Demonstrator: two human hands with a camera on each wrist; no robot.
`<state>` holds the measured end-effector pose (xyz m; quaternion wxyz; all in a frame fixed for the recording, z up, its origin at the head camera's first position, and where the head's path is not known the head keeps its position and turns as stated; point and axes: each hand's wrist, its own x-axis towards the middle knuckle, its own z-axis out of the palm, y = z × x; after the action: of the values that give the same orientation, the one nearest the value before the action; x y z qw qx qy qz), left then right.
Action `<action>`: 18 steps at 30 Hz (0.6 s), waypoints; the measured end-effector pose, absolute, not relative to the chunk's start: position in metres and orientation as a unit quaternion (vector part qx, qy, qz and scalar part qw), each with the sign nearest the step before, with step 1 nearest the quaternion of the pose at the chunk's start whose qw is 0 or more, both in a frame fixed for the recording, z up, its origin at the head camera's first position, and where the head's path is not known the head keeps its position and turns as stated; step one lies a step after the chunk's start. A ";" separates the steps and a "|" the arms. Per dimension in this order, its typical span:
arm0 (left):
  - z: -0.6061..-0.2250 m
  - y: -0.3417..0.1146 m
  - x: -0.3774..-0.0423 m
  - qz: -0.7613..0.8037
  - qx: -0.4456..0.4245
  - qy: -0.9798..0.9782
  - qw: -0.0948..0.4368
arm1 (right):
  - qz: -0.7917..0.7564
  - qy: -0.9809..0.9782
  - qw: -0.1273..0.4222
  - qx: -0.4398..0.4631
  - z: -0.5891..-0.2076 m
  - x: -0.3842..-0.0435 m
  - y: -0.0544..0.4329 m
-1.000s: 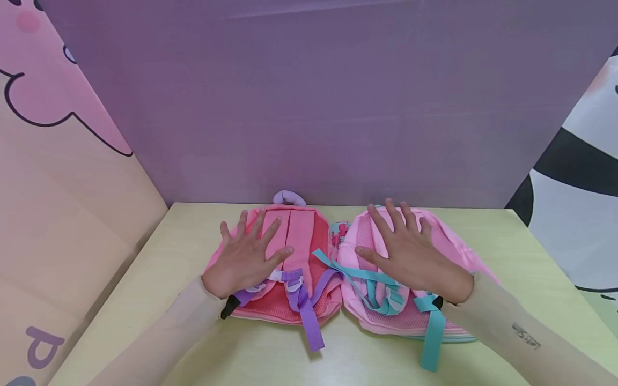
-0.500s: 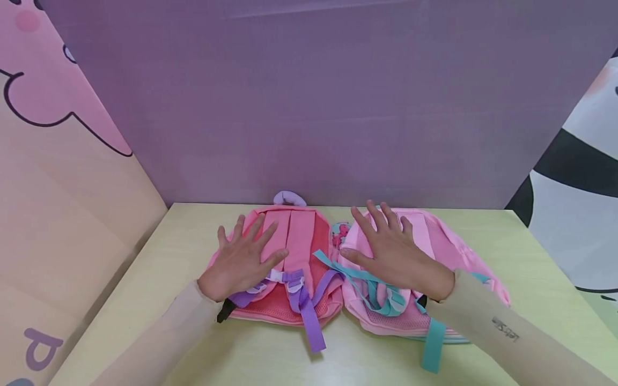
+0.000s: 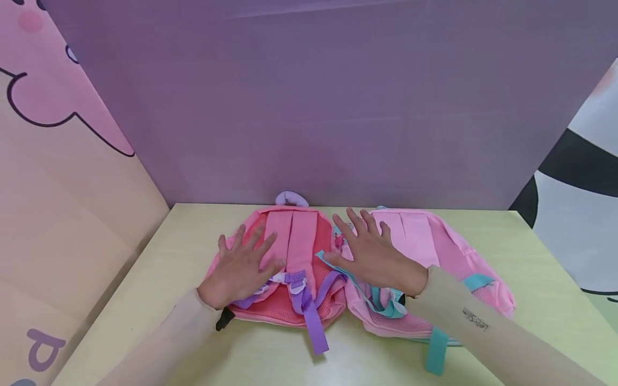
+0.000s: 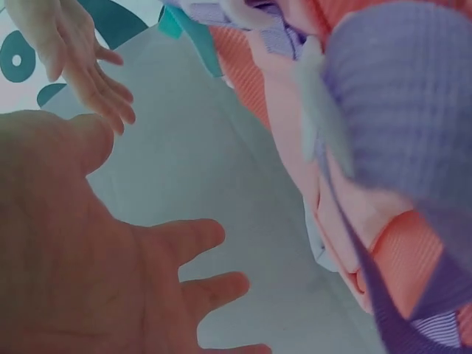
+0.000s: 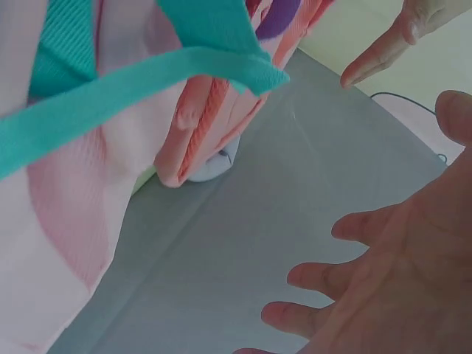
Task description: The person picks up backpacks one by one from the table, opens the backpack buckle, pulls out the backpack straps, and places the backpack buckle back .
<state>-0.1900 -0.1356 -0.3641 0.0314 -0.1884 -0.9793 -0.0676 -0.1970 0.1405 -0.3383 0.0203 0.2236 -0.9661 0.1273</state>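
Two small backpacks lie side by side on the table, straps facing up. My left hand (image 3: pixel 243 265) hovers with spread fingers over the left side of the coral backpack (image 3: pixel 325 225), which has purple straps (image 3: pixel 311 316) and a lilac top handle (image 3: pixel 292 199). Fingers also spread, my right hand (image 3: pixel 369 254) is held over the left part of the pink backpack (image 3: pixel 415 236), near the gap between the bags. Turquoise straps (image 3: pixel 436 351) hang from the pink one. Both wrist views show the palms bare, apart from the bags. My right forearm hides part of the pink backpack.
A pale wooden table (image 3: pixel 545 300) carries both bags. Behind it stands a purple panel (image 3: pixel 338 107). A cartoon-printed panel (image 3: pixel 72 177) rises at the left, another with black and white shapes (image 3: pixel 569 214) at the right.
My right hand has moved left and slightly down, from over the pink backpack toward the gap between the bags. My left hand has stayed nearly in place. The bags have not moved.
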 end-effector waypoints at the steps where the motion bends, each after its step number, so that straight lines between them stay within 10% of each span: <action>1: -0.365 -0.136 -0.190 -0.063 -0.190 -0.979 0.026 | 0.129 -0.966 0.018 0.224 -0.339 -0.197 0.138; 18: -0.381 -0.136 -0.187 -0.036 -0.236 -0.970 0.035 | 0.144 -0.952 -0.040 0.268 -0.349 -0.201 0.105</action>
<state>-0.1869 -0.1364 -0.3808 0.0350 -0.2364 -0.9704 -0.0358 -0.2008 0.1051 -0.3490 -0.0398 0.2676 -0.9518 0.1444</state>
